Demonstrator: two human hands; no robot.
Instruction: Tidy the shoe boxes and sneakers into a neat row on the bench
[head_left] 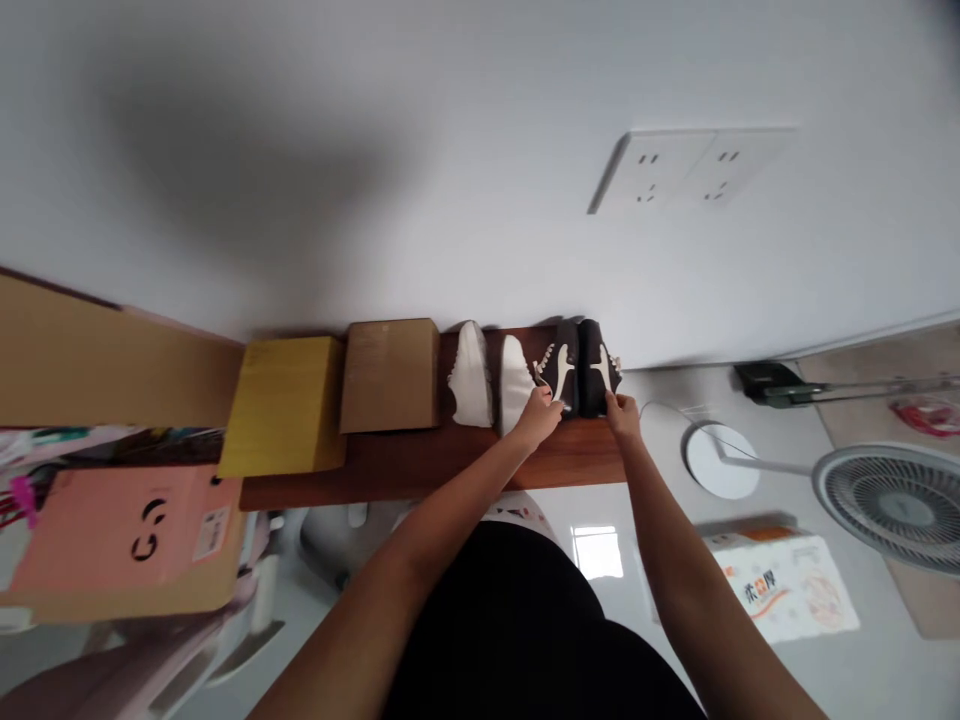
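Two dark brown shoes with cream trim stand side by side at the right end of a reddish-brown wooden shelf. My left hand grips the heel end of the left brown shoe. On the right brown shoe, my right hand has its fingers closed at the heel. Just left of them sit a white shoe and a second white shoe, toes toward the wall. My left hand is close to the nearer white shoe.
A cardboard box and a yellow box share the shelf. A pink box lies left. On the right are a fan, its round white base and a white wrapped pack. Sockets are on the wall.
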